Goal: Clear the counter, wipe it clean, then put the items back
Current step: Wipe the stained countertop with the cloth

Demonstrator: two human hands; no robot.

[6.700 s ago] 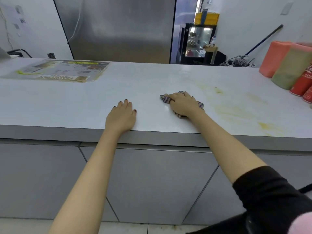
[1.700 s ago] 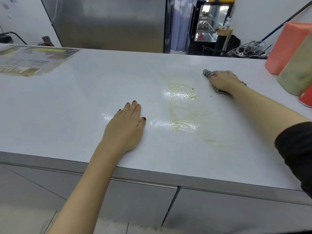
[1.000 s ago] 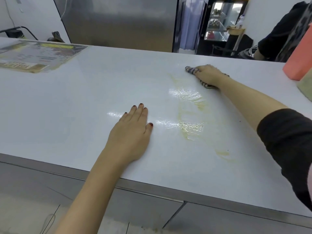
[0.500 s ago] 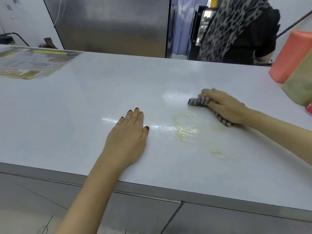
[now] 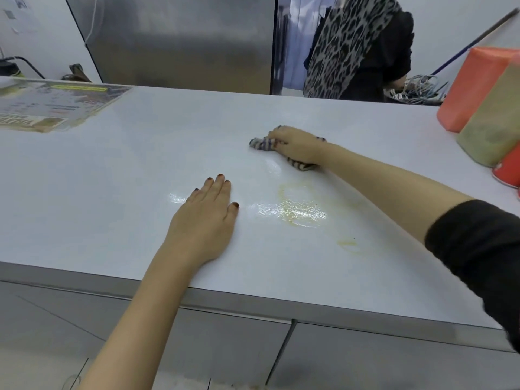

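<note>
The white counter (image 5: 112, 175) carries a wet yellowish smear (image 5: 301, 209) near its middle. My right hand (image 5: 298, 144) grips a bunched striped cloth (image 5: 261, 143) and presses it on the counter, just beyond the smear. My left hand (image 5: 205, 220) rests flat on the counter, fingers straight, to the left of the smear. A smaller yellow streak (image 5: 347, 244) lies nearer the front edge.
A laminated menu sheet (image 5: 53, 105) lies at the far left. At the right edge stand an orange pack (image 5: 472, 88), a tan pack (image 5: 498, 119) and a red cup (image 5: 510, 170). A person in a leopard-print scarf (image 5: 354, 43) stands behind the counter beside a steel fridge (image 5: 180, 38).
My right hand has swept the cloth around the smear, from the far side back toward me, and now sits a little farther away again. The left hand has stayed flat. A person has come into view behind.
</note>
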